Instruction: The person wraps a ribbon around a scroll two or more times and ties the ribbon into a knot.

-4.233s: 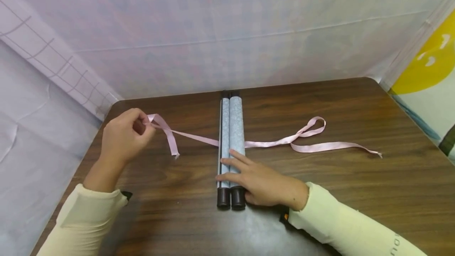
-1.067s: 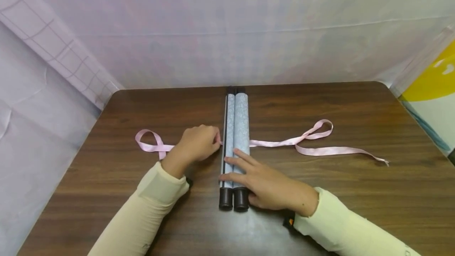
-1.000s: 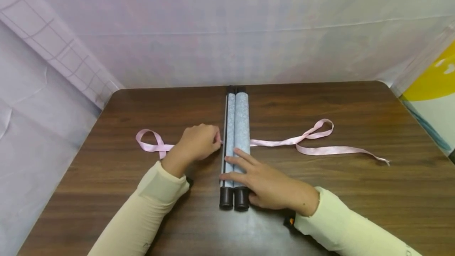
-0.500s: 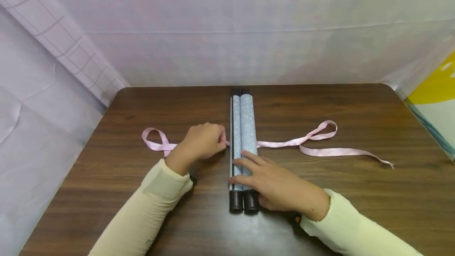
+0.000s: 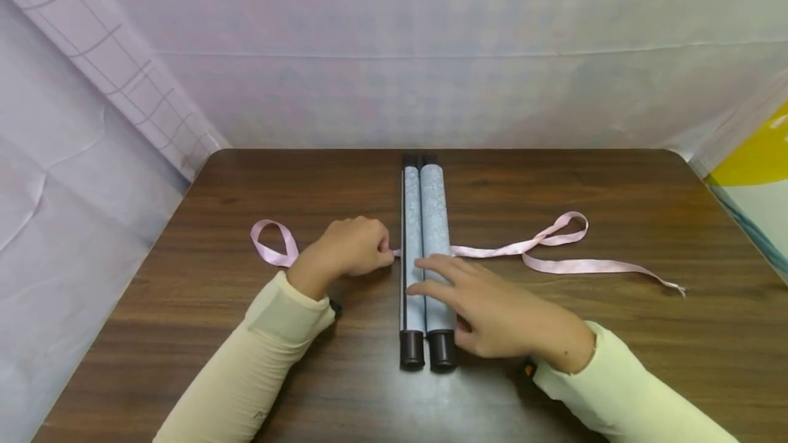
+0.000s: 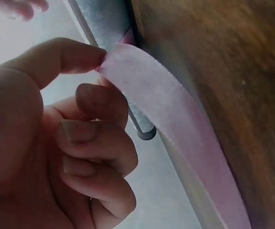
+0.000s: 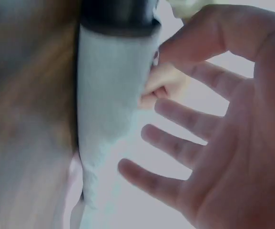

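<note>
A pale blue scroll (image 5: 436,217), rolled from both ends into two parallel rolls with black end caps, lies lengthwise on the table. Beneath it runs a pink satin ribbon (image 5: 489,251), its middle hidden by the rolls. My left hand (image 5: 347,251), just left of the scroll, pinches the ribbon (image 6: 151,88) between thumb and forefinger, as the left wrist view shows. Its looped end curls out behind that wrist. Over the near half of the scroll spreads my right hand (image 5: 492,303), fingers fairly straight; the right wrist view has them apart beside the roll (image 7: 113,81). Whether they touch it I cannot tell.
The brown wood-grain table (image 5: 308,186) ends at a pale curtain (image 5: 394,87) at the back. On the right, the ribbon's other part forms a loop and a loose frayed end. A white cloth wall (image 5: 80,210) stands along the left.
My left hand has come from far left to beside the scroll, still pinching the ribbon. In the last half second my right hand has eased rightward and the near ends of the rolls have parted slightly.
</note>
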A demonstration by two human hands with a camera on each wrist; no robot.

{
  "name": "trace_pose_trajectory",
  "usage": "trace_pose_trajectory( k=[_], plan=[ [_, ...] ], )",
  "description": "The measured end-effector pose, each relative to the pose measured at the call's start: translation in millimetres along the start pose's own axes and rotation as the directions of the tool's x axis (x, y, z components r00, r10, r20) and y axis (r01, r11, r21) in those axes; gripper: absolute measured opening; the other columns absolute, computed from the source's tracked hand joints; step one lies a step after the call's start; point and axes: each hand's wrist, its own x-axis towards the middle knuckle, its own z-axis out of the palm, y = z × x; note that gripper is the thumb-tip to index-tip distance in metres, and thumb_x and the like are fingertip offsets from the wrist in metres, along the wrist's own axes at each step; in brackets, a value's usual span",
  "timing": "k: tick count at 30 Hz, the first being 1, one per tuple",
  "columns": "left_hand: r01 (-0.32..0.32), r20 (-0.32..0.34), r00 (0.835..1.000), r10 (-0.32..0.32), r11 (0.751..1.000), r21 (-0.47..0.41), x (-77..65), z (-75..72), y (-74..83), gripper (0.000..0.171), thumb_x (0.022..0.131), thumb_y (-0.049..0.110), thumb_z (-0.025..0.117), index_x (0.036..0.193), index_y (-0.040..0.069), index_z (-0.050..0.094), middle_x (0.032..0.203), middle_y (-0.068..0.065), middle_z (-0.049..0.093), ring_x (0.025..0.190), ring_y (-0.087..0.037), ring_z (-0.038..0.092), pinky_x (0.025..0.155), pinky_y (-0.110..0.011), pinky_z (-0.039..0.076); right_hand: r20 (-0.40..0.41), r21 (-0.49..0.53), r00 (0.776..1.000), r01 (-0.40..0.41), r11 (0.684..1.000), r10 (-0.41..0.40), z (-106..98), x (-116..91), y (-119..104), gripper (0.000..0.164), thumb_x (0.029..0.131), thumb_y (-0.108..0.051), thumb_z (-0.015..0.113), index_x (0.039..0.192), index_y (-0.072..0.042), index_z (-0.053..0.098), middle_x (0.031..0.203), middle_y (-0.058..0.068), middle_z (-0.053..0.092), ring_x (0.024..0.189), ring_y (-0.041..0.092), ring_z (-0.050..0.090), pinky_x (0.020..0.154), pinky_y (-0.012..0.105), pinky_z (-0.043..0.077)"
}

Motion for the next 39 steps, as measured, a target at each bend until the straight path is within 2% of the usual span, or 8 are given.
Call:
trace_pose_trajectory(
  k=[6, 10, 18, 23, 28, 31, 36, 39],
  plan=[
    [0.001, 0.036, 0.999, -0.001, 1.0, -0.002, -1.2, -4.7, -0.7, 0.013, 0.077, 0.034, 0.063, 0.068, 0.025, 0.06, 0.072, 0.005, 0.062, 0.064, -0.014, 0.054, 0.056, -0.036, 0.045, -0.168, -0.077, 0.978, -0.139, 0.987, 0.125, -10.3, -0.9, 25.3, 0.038, 0.076, -0.015, 0.066, 0.114, -0.013, 0.062, 0.121, 0.011, 0.058, 0.11, 0.024, 0.05, 0.091, 0.047, 0.046],
    [-0.003, 0.017, 1.0, 0.004, 1.0, -0.007, -1.8, -7.4, -2.2, 0.01, 0.075, 0.032, 0.062, 0.071, 0.023, 0.059, 0.075, 0.004, 0.062, 0.065, -0.016, 0.055, 0.057, -0.036, 0.045, -0.217, -0.107, 0.95, -0.253, 0.961, 0.226, -7.7, -5.4, 49.7, 0.031, 0.074, -0.014, 0.07, 0.104, -0.009, 0.067, 0.104, 0.009, 0.063, 0.093, 0.024, 0.056, 0.079, 0.045, 0.051],
    [-0.001, 0.012, 1.0, 0.001, 0.999, -0.032, -4.9, -7.7, -8.1, 0.012, 0.079, 0.033, 0.059, 0.077, 0.021, 0.057, 0.076, 0.004, 0.06, 0.067, -0.015, 0.054, 0.057, -0.034, 0.043, -0.107, -0.108, 0.897, -0.44, 0.891, 0.43, -2.4, -17.3, 84.1, 0.027, 0.071, -0.009, 0.072, 0.097, -0.011, 0.067, 0.091, 0.007, 0.066, 0.075, 0.025, 0.061, 0.057, 0.043, 0.051],
    [0.003, 0.012, 1.0, -0.002, 0.999, -0.049, -7.9, -10.5, -10.4, 0.012, 0.08, 0.031, 0.06, 0.079, 0.02, 0.057, 0.076, 0.003, 0.06, 0.067, -0.016, 0.054, 0.056, -0.034, 0.044, -0.016, -0.092, 0.874, -0.484, 0.87, 0.485, -9.2, -19.9, 89.3, 0.01, 0.072, -0.009, 0.069, 0.078, -0.013, 0.063, 0.07, 0.002, 0.062, 0.059, 0.02, 0.055, 0.046, 0.038, 0.045],
    [0.011, 0.014, 1.0, -0.01, 0.998, -0.068, -10.0, -13.7, -11.7, 0.011, 0.081, 0.031, 0.06, 0.08, 0.02, 0.06, 0.078, 0.004, 0.062, 0.066, -0.015, 0.055, 0.056, -0.035, 0.045, 0.006, 0.035, 0.886, -0.463, 0.885, 0.463, -14.1, -19.8, 90.0, 0.01, 0.074, -0.008, 0.07, 0.072, -0.012, 0.061, 0.056, -0.003, 0.056, 0.051, 0.012, 0.051, 0.049, 0.032, 0.045],
    [0.019, 0.022, 1.0, -0.017, 0.996, -0.089, -11.1, -15.2, -11.9, 0.016, 0.083, 0.032, 0.06, 0.073, 0.019, 0.059, 0.07, 0.005, 0.058, 0.059, -0.012, 0.052, 0.051, -0.031, 0.042, -0.001, 0.123, 0.881, -0.47, 0.874, 0.474, -14.8, -19.1, 89.3, 0.012, 0.075, -0.012, 0.071, 0.07, -0.013, 0.06, 0.051, -0.005, 0.055, 0.046, 0.009, 0.05, 0.049, 0.03, 0.045],
    [0.009, 0.02, 1.0, -0.006, 0.99, -0.137, -13.4, -17.5, -10.4, 0.039, 0.087, 0.035, 0.058, 0.054, 0.019, 0.045, 0.05, 0.006, 0.039, 0.045, -0.008, 0.036, 0.04, -0.024, 0.03, 0.032, 0.283, 0.859, -0.498, 0.82, 0.511, -17.1, -18.9, 87.2, 0.024, 0.081, -0.022, 0.07, 0.062, -0.014, 0.057, 0.047, -0.003, 0.054, 0.038, 0.008, 0.05, 0.04, 0.026, 0.045],
    [-0.039, 0.014, 0.999, 0.043, 0.975, -0.219, -13.4, -17.3, -10.2, 0.042, 0.09, 0.034, 0.057, 0.054, 0.019, 0.042, 0.049, 0.007, 0.037, 0.044, -0.007, 0.033, 0.041, -0.023, 0.03, 0.078, 0.444, 0.853, -0.493, 0.748, 0.516, -18.6, -18.8, 84.9, 0.029, 0.086, -0.025, 0.067, 0.063, -0.01, 0.058, 0.047, 0.001, 0.054, 0.037, 0.01, 0.051, 0.035, 0.025, 0.045]
  ],
)
